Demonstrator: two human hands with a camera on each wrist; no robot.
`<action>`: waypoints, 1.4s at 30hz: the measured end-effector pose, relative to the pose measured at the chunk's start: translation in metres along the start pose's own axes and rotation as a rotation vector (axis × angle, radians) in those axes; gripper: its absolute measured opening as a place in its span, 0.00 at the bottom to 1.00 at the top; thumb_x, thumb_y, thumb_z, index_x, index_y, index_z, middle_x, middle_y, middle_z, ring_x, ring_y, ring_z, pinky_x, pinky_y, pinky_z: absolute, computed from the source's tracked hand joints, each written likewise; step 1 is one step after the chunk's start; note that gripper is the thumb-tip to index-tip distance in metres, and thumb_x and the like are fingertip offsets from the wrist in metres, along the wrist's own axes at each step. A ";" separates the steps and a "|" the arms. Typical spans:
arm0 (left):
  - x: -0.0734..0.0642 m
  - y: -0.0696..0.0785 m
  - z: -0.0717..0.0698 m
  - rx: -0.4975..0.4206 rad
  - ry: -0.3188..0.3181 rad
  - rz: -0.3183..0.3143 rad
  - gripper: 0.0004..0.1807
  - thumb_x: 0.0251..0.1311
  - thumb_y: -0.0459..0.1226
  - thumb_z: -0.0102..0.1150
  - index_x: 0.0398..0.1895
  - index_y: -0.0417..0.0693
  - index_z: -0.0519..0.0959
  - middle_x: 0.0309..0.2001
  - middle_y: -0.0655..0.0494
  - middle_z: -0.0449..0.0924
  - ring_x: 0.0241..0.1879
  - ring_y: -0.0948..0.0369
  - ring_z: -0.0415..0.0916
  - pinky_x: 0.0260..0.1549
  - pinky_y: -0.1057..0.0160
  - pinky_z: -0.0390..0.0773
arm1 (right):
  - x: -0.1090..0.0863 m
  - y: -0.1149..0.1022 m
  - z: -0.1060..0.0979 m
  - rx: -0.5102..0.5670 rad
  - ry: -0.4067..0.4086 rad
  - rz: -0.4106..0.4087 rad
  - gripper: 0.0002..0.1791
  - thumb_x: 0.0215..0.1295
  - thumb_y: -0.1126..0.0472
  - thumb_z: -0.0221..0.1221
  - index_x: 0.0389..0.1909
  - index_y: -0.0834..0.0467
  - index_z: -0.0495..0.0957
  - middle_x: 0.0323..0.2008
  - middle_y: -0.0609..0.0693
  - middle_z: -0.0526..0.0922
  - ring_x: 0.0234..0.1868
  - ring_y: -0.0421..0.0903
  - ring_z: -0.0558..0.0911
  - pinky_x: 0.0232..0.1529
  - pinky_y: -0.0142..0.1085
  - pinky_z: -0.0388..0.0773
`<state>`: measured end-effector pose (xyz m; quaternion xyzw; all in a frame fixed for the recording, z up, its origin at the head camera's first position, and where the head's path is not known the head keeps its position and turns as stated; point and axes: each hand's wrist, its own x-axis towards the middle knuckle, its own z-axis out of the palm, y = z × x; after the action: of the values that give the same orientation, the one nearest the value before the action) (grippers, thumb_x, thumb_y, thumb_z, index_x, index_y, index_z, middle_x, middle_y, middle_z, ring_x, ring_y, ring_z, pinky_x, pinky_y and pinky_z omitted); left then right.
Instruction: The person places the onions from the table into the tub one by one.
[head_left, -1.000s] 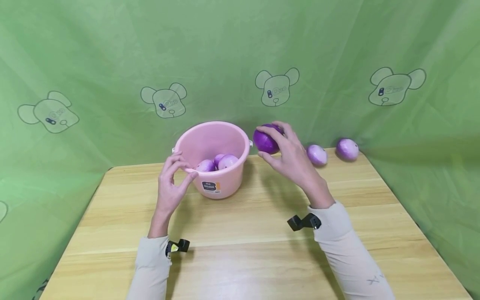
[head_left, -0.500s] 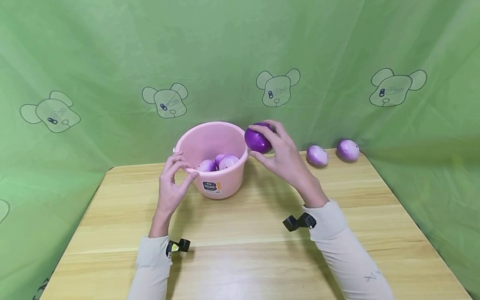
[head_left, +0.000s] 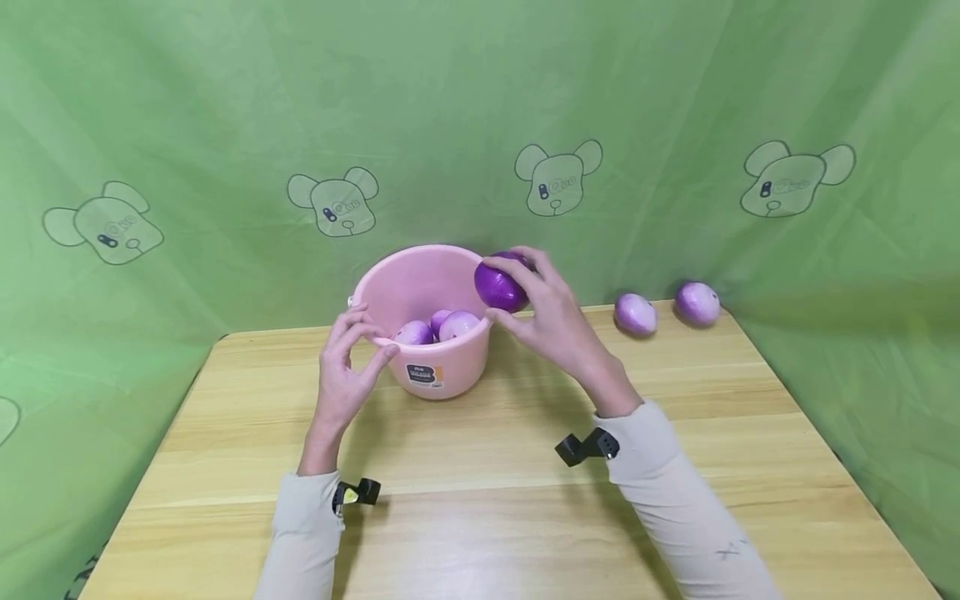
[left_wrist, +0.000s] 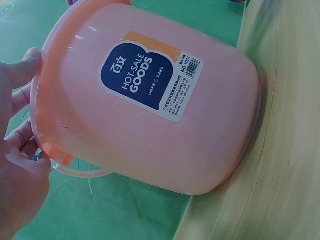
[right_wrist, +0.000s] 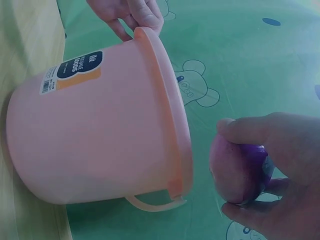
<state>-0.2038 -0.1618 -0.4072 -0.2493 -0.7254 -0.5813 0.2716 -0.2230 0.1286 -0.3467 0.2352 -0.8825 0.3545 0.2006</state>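
Note:
A pink plastic bucket (head_left: 450, 367) with a label on its front stands upright at the back of the wooden table. On its left, my left hand (head_left: 347, 379) pinches the rim between thumb and fingers. My right hand (head_left: 551, 312) grips a glossy round purple ball (head_left: 498, 285), at the right side of the bucket's rim. In the right wrist view this purple ball (right_wrist: 235, 170) shows a paler side and hangs just off the bucket's mouth. Inside the bucket lie three similar purple-and-white balls (head_left: 458, 325), partly hidden by the front wall.
Two more purple-and-white balls, a nearer ball (head_left: 636, 315) and a farther ball (head_left: 697, 303), sit at the table's back right. A green cloth (head_left: 450, 92) with bear-head drawings hangs behind the wooden table (head_left: 480, 517). The bucket's handle (right_wrist: 155, 205) hangs behind it.
My right hand has carried the purple ball leftward from beside the bucket to its rim. My left hand keeps its pinch on the rim, and the bucket has stayed in place.

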 end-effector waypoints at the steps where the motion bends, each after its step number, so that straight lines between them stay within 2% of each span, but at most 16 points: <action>1: 0.000 0.000 0.000 -0.001 -0.002 0.000 0.09 0.51 0.17 0.69 0.34 0.26 0.80 0.46 0.30 0.75 0.67 0.30 0.62 0.77 0.43 0.52 | 0.000 0.000 0.001 0.001 -0.001 0.003 0.37 0.60 0.58 0.74 0.71 0.46 0.72 0.72 0.59 0.64 0.67 0.62 0.72 0.63 0.54 0.77; 10: -0.001 0.000 0.000 0.016 -0.004 -0.004 0.09 0.52 0.18 0.69 0.36 0.25 0.80 0.47 0.31 0.75 0.68 0.31 0.62 0.76 0.42 0.52 | 0.006 -0.006 0.010 0.019 -0.031 0.002 0.37 0.62 0.58 0.72 0.72 0.47 0.71 0.73 0.60 0.62 0.68 0.64 0.71 0.64 0.56 0.76; 17: 0.000 0.000 0.000 0.015 -0.004 -0.005 0.09 0.51 0.18 0.69 0.36 0.25 0.80 0.47 0.30 0.75 0.68 0.32 0.62 0.76 0.42 0.52 | 0.010 -0.008 0.018 0.029 -0.059 0.008 0.38 0.63 0.55 0.72 0.73 0.43 0.70 0.76 0.59 0.59 0.69 0.64 0.71 0.64 0.56 0.75; 29: 0.001 -0.001 0.000 0.004 -0.004 0.014 0.09 0.50 0.17 0.69 0.34 0.26 0.79 0.45 0.27 0.74 0.67 0.30 0.62 0.76 0.41 0.51 | 0.015 -0.011 0.028 0.049 -0.084 0.022 0.39 0.64 0.58 0.71 0.75 0.42 0.68 0.76 0.59 0.59 0.69 0.64 0.72 0.64 0.56 0.76; 39: 0.000 0.000 0.001 0.014 -0.001 0.000 0.09 0.51 0.17 0.69 0.34 0.26 0.79 0.45 0.30 0.75 0.68 0.38 0.64 0.76 0.42 0.52 | 0.018 -0.011 0.034 0.061 -0.097 0.035 0.39 0.63 0.55 0.71 0.74 0.42 0.67 0.76 0.59 0.60 0.68 0.62 0.73 0.62 0.54 0.78; 42: 0.000 0.000 0.000 0.011 -0.002 -0.004 0.09 0.51 0.17 0.69 0.34 0.26 0.79 0.46 0.27 0.74 0.68 0.38 0.64 0.76 0.42 0.52 | 0.019 -0.012 0.036 0.070 -0.099 0.035 0.40 0.63 0.54 0.72 0.74 0.43 0.67 0.75 0.59 0.60 0.67 0.61 0.74 0.62 0.52 0.79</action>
<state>-0.2038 -0.1613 -0.4070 -0.2467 -0.7293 -0.5776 0.2712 -0.2390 0.0897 -0.3544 0.2438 -0.8824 0.3764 0.1423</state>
